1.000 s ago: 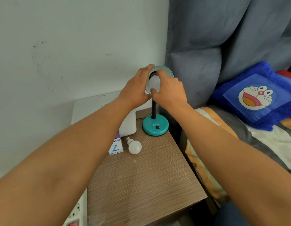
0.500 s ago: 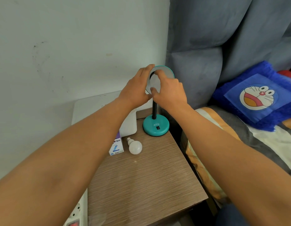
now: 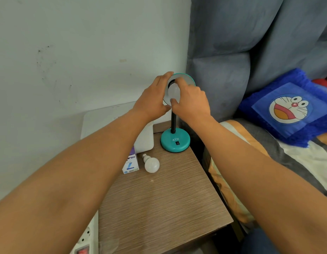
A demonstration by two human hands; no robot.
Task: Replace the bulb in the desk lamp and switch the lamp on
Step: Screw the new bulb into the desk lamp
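Note:
A teal desk lamp stands at the back of the wooden bedside table [image 3: 159,208], its round base [image 3: 174,142] carrying a black switch and a black flexible neck. My left hand [image 3: 151,101] grips the left rim of the lamp shade [image 3: 186,78]. My right hand [image 3: 192,103] has its fingers closed around a white bulb [image 3: 173,91] that sits at the black socket inside the shade. A second white bulb [image 3: 151,164] lies loose on the table in front of the base. The lamp is unlit.
A small bulb box [image 3: 130,165] lies left of the loose bulb, against a white appliance [image 3: 140,138]. A power strip [image 3: 84,242] with a red switch sits at the lower left. The bed with a blue cartoon cushion [image 3: 289,107] borders the table's right side.
My right hand's fingers have shifted around the bulb in the shade, as in turning it. My left hand stays on the shade rim. The loose bulb and box have not moved.

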